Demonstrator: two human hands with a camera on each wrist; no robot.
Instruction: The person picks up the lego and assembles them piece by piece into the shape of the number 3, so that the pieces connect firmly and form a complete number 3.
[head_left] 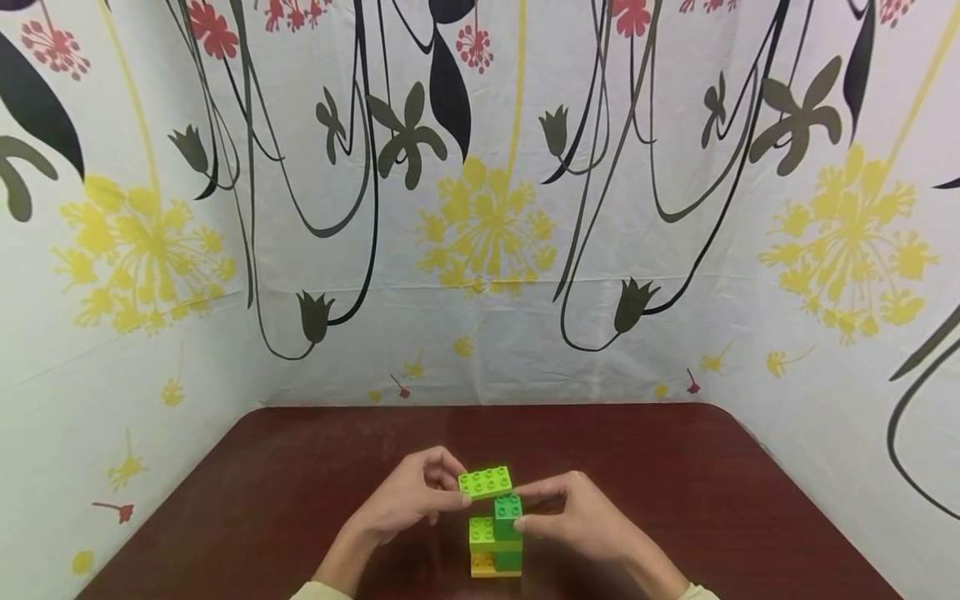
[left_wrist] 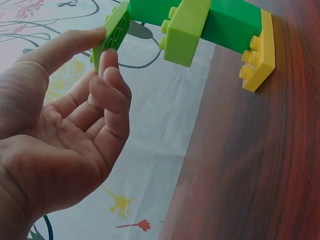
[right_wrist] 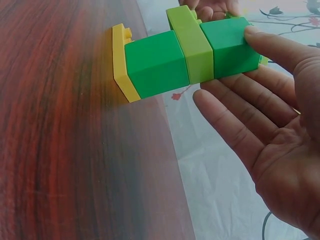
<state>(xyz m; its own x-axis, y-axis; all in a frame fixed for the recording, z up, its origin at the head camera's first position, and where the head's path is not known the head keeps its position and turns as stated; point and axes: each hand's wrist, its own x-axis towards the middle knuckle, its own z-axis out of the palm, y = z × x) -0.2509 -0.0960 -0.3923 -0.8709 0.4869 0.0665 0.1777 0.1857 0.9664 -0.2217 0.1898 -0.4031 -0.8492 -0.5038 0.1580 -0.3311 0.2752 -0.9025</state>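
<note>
In the head view my left hand (head_left: 408,498) pinches the left end of a lime green toy building brick (head_left: 485,482), its studs upward, at the top of a small tower. Below that brick's right end is an upper green block (head_left: 507,515). My right hand (head_left: 585,518) grips this block, the thumb (right_wrist: 270,47) on its near face and the other fingers behind. Farther down come a lime green middle brick (right_wrist: 200,57), a lower green block (right_wrist: 156,62) and a yellow base plate (right_wrist: 120,65). Whether the top brick is pressed fully home I cannot tell.
The tower stands on a dark red-brown wooden table (head_left: 337,442) near its front edge. A white cloth (head_left: 487,367) printed with flowers and stems hangs behind the table and along both sides.
</note>
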